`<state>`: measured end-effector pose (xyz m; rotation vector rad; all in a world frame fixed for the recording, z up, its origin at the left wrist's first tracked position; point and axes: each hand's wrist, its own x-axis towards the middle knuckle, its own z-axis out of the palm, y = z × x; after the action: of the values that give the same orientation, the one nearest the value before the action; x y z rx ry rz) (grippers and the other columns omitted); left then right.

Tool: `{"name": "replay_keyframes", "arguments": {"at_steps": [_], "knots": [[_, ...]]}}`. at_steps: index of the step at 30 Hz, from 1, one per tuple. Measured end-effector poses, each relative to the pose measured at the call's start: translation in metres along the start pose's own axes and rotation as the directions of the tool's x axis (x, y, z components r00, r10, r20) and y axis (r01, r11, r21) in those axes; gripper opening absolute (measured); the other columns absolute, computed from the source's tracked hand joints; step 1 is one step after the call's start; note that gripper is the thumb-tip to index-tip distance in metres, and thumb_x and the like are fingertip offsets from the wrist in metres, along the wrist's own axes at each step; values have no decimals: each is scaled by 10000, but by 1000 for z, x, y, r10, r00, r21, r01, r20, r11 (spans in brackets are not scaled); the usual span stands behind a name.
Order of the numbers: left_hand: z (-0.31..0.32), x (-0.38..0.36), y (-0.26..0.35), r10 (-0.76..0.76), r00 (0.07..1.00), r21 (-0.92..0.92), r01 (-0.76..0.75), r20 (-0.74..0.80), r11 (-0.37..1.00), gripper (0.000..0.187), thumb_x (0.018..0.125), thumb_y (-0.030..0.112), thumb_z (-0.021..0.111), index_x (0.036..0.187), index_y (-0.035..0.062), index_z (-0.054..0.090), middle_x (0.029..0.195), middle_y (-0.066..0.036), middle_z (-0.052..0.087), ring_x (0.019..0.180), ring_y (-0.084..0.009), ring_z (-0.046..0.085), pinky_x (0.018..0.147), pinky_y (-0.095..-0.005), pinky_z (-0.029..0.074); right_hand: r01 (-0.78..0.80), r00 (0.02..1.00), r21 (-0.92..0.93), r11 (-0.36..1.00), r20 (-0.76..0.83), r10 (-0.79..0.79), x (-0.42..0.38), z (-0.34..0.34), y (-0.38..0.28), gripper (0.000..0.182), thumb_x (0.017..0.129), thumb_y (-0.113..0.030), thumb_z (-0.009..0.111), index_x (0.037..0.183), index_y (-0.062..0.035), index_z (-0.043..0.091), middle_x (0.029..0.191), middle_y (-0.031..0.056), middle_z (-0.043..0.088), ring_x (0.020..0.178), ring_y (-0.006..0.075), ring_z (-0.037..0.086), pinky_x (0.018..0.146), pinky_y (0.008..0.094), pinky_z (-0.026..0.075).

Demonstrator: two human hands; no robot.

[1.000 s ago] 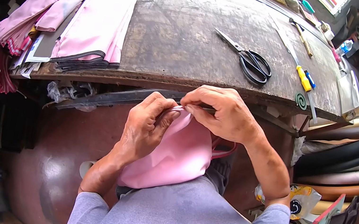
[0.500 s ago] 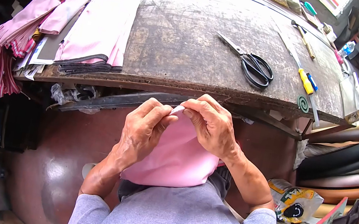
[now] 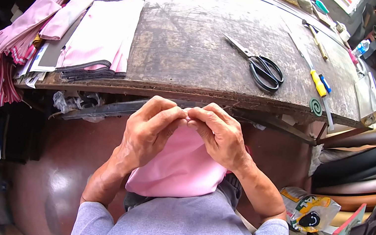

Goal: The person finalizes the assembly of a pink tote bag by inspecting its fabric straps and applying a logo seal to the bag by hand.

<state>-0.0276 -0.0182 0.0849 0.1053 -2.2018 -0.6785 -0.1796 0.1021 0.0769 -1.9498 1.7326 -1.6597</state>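
Note:
A piece of pink fabric (image 3: 179,166) hangs from both hands and drapes down over my lap. My left hand (image 3: 152,129) pinches its top edge between thumb and fingers. Right beside it, fingertips nearly touching, my right hand (image 3: 218,133) pinches the same edge. The bit of edge between the fingertips is mostly hidden. Beyond my hands, on the wooden table (image 3: 174,50), lie black-handled scissors (image 3: 264,72). A stack of pink fabric pieces with dark edges (image 3: 104,35) is at the table's left.
More pink strips (image 3: 21,37) hang over the table's left corner. To the right lie a yellow-handled tool (image 3: 318,83), a hammer (image 3: 318,42) and a green coil (image 3: 316,106). Rolls of material (image 3: 365,169) are stacked at the far right, near a printed plastic bag (image 3: 310,209).
My left hand has shifted slightly right and up, bringing its fingertips closer to my right hand's. Less of the fabric edge shows between them.

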Motion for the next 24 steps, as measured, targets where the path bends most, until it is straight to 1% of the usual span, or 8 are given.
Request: {"name": "replay_keyframes", "arguments": {"at_steps": [4, 8, 11, 12, 15, 18, 21, 24], "knots": [[0, 0, -3, 179, 983, 87, -182, 42, 979, 242, 816, -48, 735, 1040, 29, 683, 959, -106, 635, 837, -242, 654, 671, -337, 551, -62, 997, 54, 997, 47, 59, -2, -1, -1, 147, 897, -26, 693, 1029, 15, 646, 832, 124, 617, 739, 269, 626, 652, 348, 512], [10, -8, -7, -8, 998, -124, 0, -62, 992, 302, 825, -25, 740, 1110, 13, 647, 966, -113, 614, 802, -251, 609, 723, -337, 534, -111, 992, 95, 989, 74, 104, 0, -4, 5, 104, 929, -39, 668, 1017, 8, 640, 837, 105, 605, 731, 220, 605, 662, 308, 491], [5, -14, 10, -417, 907, -258, 417, 60, 871, 343, 824, 3, 757, 1142, 9, 629, 964, -116, 622, 793, -249, 606, 704, -321, 524, -221, 975, 186, 957, 22, 221, -1, -10, 11, 91, 955, -54, 646, 1028, 0, 642, 871, 86, 606, 744, 171, 591, 680, 294, 484], [-2, -13, 12, -385, 918, -112, 394, 98, 912, 323, 831, 26, 763, 1128, 6, 638, 924, -113, 634, 774, -230, 615, 690, -307, 519, -233, 972, 214, 948, 22, 234, -3, -10, 15, 105, 967, -78, 642, 1038, 0, 642, 901, 74, 607, 770, 142, 583, 694, 283, 481], [-7, -19, 5, -333, 925, -84, 352, 182, 932, 279, 856, 33, 740, 1116, 0, 645, 868, -106, 637, 723, -213, 610, 685, -301, 515, -306, 952, 273, 912, 77, 296, -3, -10, 13, 138, 975, -101, 638, 1063, 5, 641, 935, 82, 619, 790, 142, 590, 710, 269, 481], [-7, -13, 3, -362, 917, -116, 384, 169, 916, 229, 890, 45, 706, 1107, -1, 648, 861, -121, 647, 713, -230, 629, 677, -313, 516, -199, 979, 221, 955, 78, 186, 4, -12, 10, 160, 985, -123, 634, 1063, 16, 645, 917, 75, 631, 796, 135, 589, 723, 256, 482], [-4, -12, 9, -396, 896, -191, 432, 199, 882, 201, 911, 57, 689, 1100, -2, 649, 904, -148, 666, 760, -258, 663, 673, -342, 520, -288, 957, 205, 935, 107, 271, 3, -18, 14, 163, 989, -136, 633, 1058, 9, 660, 863, 35, 641, 777, 102, 578, 712, 244, 478], [-1, -10, 9, -336, 905, -193, 390, 263, 900, 221, 927, 91, 681, 1123, 14, 617, 956, -188, 679, 828, -323, 682, 707, -371, 533, -402, 911, 338, 851, 55, 408, 7, -22, 8, 139, 991, -149, 636, 1011, -18, 678, 798, -16, 627, 739, 64, 551, 669, 227, 459]]}}
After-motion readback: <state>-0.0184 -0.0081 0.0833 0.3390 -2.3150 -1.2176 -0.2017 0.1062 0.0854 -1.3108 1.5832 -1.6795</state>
